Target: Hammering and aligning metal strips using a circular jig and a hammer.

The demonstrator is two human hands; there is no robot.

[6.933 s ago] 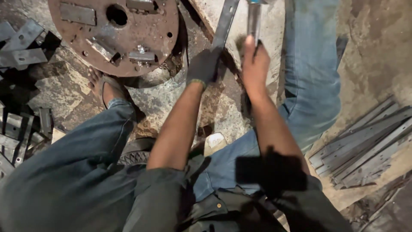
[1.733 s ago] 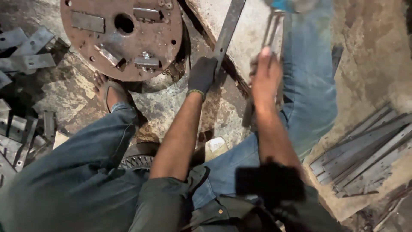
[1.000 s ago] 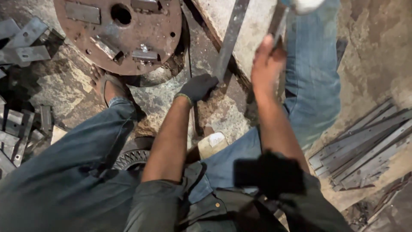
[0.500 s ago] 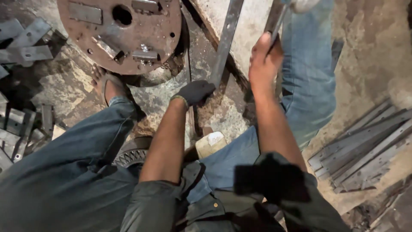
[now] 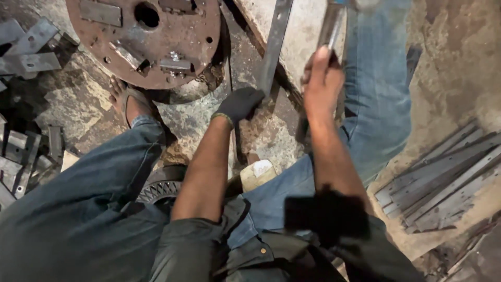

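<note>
My left hand (image 5: 241, 103), in a dark glove, grips the near end of a long flat metal bar (image 5: 275, 39) that runs up across a pale slab (image 5: 305, 31) between my legs. My bare right hand (image 5: 322, 78) is closed around the shiny metal handle of a hammer (image 5: 331, 23), raised just right of the bar; the hammer's head is blurred at the top edge. I sit low, legs in blue jeans spread to either side.
A rusty round steel plate (image 5: 143, 36) with a centre hole and bolted blocks lies at upper left beside my sandalled foot (image 5: 125, 102). Cut metal pieces (image 5: 23, 52) litter the left. A stack of flat metal strips (image 5: 443, 180) lies on the dirt at right.
My gloved left hand has slid down the bar toward its near end. My right hand stays raised with the hammer, shifting slightly.
</note>
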